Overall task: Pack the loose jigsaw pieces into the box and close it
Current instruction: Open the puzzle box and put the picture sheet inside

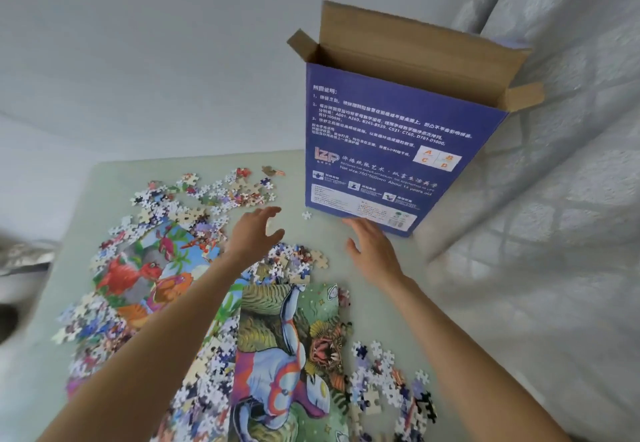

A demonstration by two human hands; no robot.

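packing looks barely begun: the blue box (391, 151) stands upright at upper right with flaps open, loose jigsaw pieces (207, 196) cover the table (41, 389) from centre to lower right, and the left hand (254, 234) and right hand (374, 251) hover spread and empty.

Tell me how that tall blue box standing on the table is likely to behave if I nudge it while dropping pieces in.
The blue box will probably tip easily: it stands upright on a narrow end, tall and thin. It looks like light corrugated cardboard with the top flaps open, so it may slide or wobble. Steadying it with the right hand, now near its base, seems wise.
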